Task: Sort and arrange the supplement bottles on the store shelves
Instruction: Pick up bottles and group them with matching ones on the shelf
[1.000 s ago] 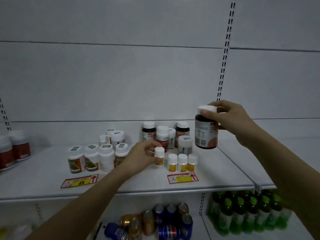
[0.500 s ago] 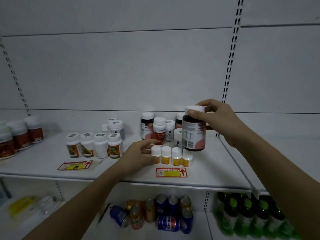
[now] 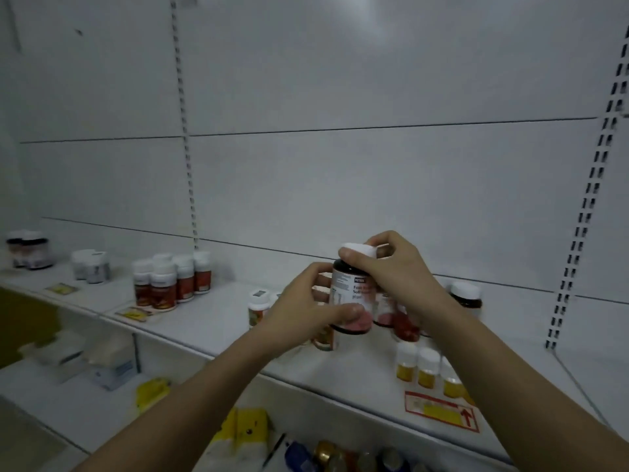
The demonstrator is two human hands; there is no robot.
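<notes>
1. Above the white shelf (image 3: 218, 321), a dark supplement bottle (image 3: 350, 301) with a white cap is held upright in both hands.
2. The left hand (image 3: 303, 308) grips its lower body, thumb across the label.
3. The right hand (image 3: 391, 267) curls round its cap.
4. Small yellow bottles (image 3: 427, 367) stand near a price tag (image 3: 442, 410).

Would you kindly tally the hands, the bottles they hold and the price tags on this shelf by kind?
Hands: 2, left hand and right hand
Held bottle: 1
Price tags: 3
Total: 6
</notes>
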